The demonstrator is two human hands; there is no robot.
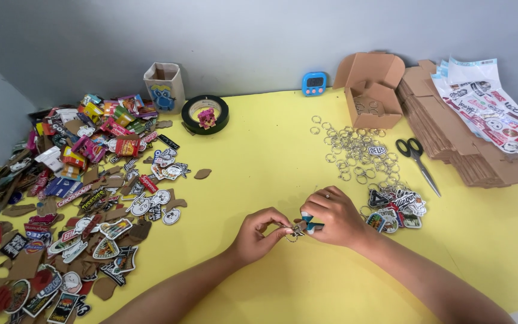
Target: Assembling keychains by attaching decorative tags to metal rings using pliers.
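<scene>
A: What is the biggest thing here?

B: The yellow desk (283, 150), which carries everything. Both hands work low on it, near the front edge.

A: And next in size?

B: Far to the left of the left hand (258, 235) spreads a wide heap of die-cut stickers and brown cardboard shapes (85, 198). Well up and to the right of the right hand (334, 217) lies a stack of flat brown cardboard (469, 156), with printed sticker sheets (490, 108) resting on top.

A: Anything between those?

B: An open cardboard box (372, 90) stands beyond the right hand, with a blue timer (315, 83) just to its left. Beyond the left hand sit a roll of black tape (205, 114) and a small paper cup (164, 87).

A: Closer in?

B: Loose metal key rings (355, 150) lie scattered above the right hand, scissors (418, 159) lie to their right, and a small pile of finished charms (397, 210) lies just beside the right hand.

A: What about each grip?

B: The left grip is closed, thumb and fingertips pinching a small key ring (293, 234). The right grip is closed on a small teal and white charm (313, 223). The ring and charm meet between the two hands, just above the desk.
</scene>
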